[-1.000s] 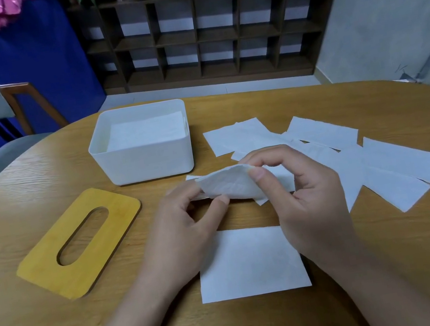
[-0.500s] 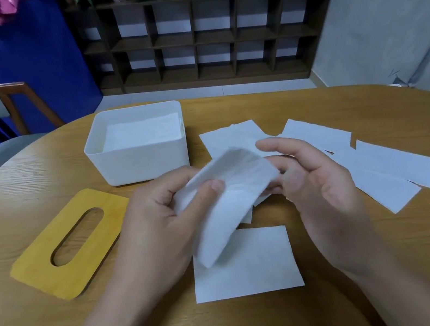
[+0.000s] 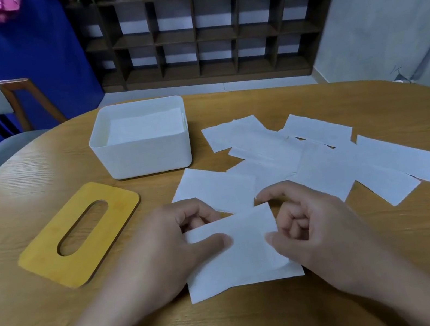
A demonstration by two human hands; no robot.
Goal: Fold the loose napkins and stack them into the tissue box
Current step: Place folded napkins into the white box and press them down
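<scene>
Both hands are down on the tabletop [image 3: 63, 319] now: the left hand [image 3: 165, 246] pinches the folded napkin [image 3: 241, 253] at its left edge, thumb on top, while the right hand [image 3: 314, 228] pinches the right edge. The loose napkins [image 3: 322, 161] lie scattered just beyond, right of the tissue box [image 3: 146, 154], whose yellow lid [image 3: 82, 232] lies apart.
</scene>
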